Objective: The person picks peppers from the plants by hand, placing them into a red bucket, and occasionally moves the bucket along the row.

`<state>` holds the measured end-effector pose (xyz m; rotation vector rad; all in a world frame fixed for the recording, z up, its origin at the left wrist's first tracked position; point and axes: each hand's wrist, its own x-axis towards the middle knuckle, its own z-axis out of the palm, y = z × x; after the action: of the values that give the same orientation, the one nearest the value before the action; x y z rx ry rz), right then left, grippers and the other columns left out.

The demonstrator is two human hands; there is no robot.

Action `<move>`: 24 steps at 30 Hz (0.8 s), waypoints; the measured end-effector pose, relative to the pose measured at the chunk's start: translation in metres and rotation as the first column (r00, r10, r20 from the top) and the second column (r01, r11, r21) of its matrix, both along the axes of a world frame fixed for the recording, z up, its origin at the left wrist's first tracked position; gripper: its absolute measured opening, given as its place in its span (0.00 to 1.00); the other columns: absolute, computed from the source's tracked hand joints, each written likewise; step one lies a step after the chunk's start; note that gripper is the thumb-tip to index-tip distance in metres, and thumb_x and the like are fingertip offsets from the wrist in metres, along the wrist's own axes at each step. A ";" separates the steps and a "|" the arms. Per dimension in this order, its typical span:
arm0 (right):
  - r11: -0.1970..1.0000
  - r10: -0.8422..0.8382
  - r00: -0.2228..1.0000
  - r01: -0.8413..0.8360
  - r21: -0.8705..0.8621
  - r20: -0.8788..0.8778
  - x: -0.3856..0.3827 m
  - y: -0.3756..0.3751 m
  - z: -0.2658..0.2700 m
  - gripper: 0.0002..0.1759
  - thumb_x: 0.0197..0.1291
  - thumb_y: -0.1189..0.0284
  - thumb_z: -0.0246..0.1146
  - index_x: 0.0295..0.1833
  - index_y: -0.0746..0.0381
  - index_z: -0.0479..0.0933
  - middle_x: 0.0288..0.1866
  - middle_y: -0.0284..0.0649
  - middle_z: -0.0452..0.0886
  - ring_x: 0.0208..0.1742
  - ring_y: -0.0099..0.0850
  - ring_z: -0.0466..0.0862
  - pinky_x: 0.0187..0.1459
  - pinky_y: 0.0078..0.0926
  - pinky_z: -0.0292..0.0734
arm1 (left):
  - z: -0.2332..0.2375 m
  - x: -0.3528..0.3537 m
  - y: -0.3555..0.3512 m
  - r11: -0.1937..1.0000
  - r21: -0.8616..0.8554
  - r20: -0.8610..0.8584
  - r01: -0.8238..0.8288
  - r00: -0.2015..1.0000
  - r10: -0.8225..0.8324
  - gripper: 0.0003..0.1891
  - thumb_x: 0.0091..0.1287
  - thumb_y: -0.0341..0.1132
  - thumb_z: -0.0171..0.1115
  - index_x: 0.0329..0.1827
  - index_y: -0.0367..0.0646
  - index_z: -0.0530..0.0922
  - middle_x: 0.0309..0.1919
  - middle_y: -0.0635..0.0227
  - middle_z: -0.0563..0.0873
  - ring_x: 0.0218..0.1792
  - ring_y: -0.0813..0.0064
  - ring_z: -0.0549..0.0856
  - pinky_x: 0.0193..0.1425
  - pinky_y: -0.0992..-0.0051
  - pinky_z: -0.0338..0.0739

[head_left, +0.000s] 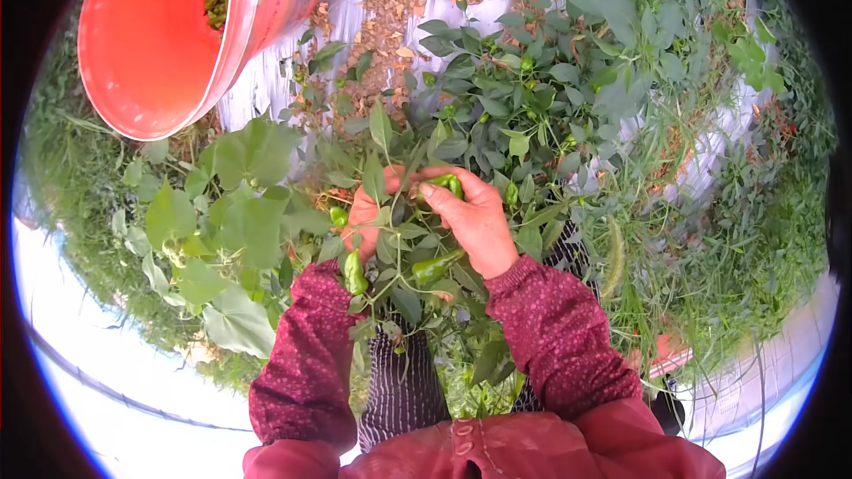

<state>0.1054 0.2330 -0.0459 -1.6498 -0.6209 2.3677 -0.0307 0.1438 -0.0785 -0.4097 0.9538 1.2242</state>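
Note:
Among the leaves of a pepper plant [399, 257], my right hand [479, 223] pinches a green pepper [449, 184] between thumb and fingers. Close by on its left, my left hand [362, 217] is partly behind leaves and stems; its fingertips are hidden, so what it holds cannot be made out. Below the hands hang a green pepper [354, 273] near my left wrist and a larger one [435, 267] near my right wrist. A small pepper [338, 216] shows beside my left hand.
A red bucket [151, 44] lies tilted at the upper left, with green things inside near its far wall. Broad-leaved plants [240, 231] grow at the left. More pepper plants [532, 80] stand ahead, with pale plastic sheeting [342, 4] and grass around.

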 end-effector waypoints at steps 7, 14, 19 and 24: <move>0.975 -0.004 0.997 -0.012 0.222 0.073 0.003 -0.006 0.005 0.08 0.58 0.74 0.66 0.40 0.64 0.76 0.34 0.31 0.78 0.34 0.17 0.74 0.38 0.16 0.71 | -0.005 0.001 0.002 0.994 -0.105 -0.129 0.013 0.991 -0.027 0.10 0.63 0.30 0.59 0.46 0.39 0.78 0.43 0.70 0.82 0.41 0.79 0.81 0.44 0.77 0.77; 0.873 -0.067 0.998 0.069 0.482 -0.021 0.005 0.002 0.023 0.09 0.58 0.74 0.66 0.37 0.66 0.73 0.34 0.33 0.78 0.34 0.18 0.75 0.36 0.18 0.71 | -0.026 -0.004 -0.003 0.948 0.183 -0.321 0.260 0.927 -0.193 0.18 0.60 0.41 0.65 0.47 0.37 0.77 0.45 0.70 0.81 0.42 0.80 0.80 0.49 0.79 0.74; 0.965 -0.127 0.992 0.118 0.235 0.025 0.004 0.008 0.021 0.08 0.61 0.72 0.64 0.38 0.65 0.73 0.31 0.32 0.78 0.31 0.17 0.76 0.31 0.16 0.73 | 0.013 -0.011 0.008 0.947 -0.088 -0.133 0.308 0.939 -0.318 0.15 0.60 0.27 0.63 0.51 0.43 0.79 0.45 0.73 0.79 0.45 0.79 0.80 0.52 0.76 0.74; 0.970 -0.089 0.994 0.072 0.231 0.063 -0.001 0.011 0.021 0.07 0.61 0.73 0.64 0.40 0.64 0.74 0.29 0.29 0.78 0.30 0.15 0.77 0.30 0.15 0.74 | 0.006 -0.028 0.007 0.652 0.174 -0.606 0.738 0.602 -0.520 0.23 0.58 0.30 0.67 0.59 0.42 0.75 0.53 0.69 0.80 0.52 0.72 0.79 0.57 0.70 0.74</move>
<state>0.1044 0.2441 -0.0253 -1.6329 -0.7907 2.0992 -0.0592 0.1504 -0.0725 0.6232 1.1137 0.8008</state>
